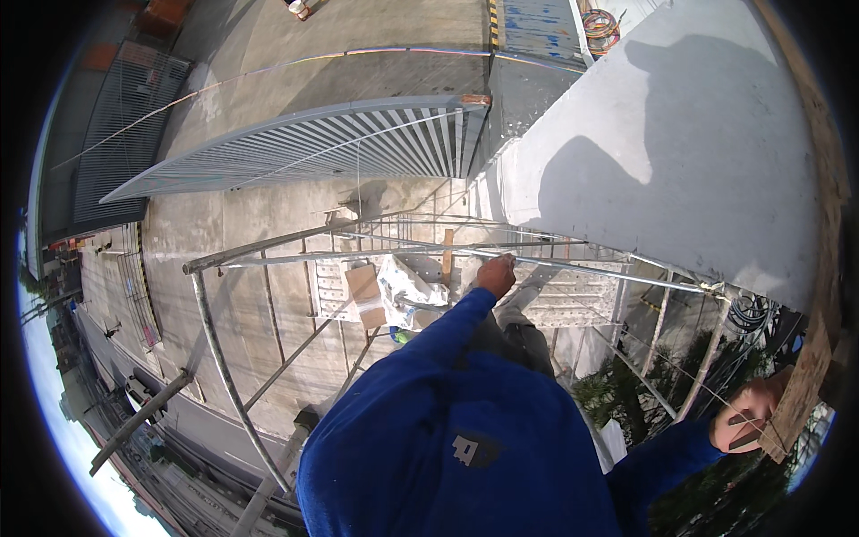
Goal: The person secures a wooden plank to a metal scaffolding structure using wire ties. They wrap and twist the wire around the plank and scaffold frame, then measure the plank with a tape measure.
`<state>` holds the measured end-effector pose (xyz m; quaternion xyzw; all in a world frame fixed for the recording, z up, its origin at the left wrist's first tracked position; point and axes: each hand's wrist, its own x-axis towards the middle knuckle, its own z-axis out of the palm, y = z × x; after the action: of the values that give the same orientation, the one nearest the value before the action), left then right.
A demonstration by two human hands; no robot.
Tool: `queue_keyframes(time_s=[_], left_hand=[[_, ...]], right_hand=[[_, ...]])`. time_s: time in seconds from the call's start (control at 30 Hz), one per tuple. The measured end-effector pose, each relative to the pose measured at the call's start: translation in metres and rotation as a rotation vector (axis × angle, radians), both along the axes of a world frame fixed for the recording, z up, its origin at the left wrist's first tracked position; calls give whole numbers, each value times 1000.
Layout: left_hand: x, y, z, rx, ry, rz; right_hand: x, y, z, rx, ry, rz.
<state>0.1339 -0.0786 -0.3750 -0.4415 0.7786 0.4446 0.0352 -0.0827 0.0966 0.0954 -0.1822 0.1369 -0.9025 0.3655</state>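
Left fingers (501, 272) seemingly curl round rail (608, 273) over open space, right fingers (748, 404) plank's edge (799, 394).

– Which colours are near?
– The shirt (555, 447) is blue with a grey and white mark (469, 451). The board (805, 394) at right is brown, the pipe (617, 272) is silver.
– And far?
– The gate (358, 148) has grey stripes, the post (494, 22) has yellow and black bands, the wall (716, 134) is pale grey.
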Motion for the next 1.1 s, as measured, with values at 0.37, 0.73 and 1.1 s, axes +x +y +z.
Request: queue_keyframes(time_s=[0.37, 0.73, 1.1], left_hand=[[-8, -4, 3, -60, 180, 19], [-19, 2, 83, -119, 308, -25], [-10, 13, 136, -127, 395, -285]], right_hand=[[-8, -2, -6, 84, 39, 39], [-14, 13, -63, 247, -17, -158], [-13, 22, -123, 269, -131, -118]])
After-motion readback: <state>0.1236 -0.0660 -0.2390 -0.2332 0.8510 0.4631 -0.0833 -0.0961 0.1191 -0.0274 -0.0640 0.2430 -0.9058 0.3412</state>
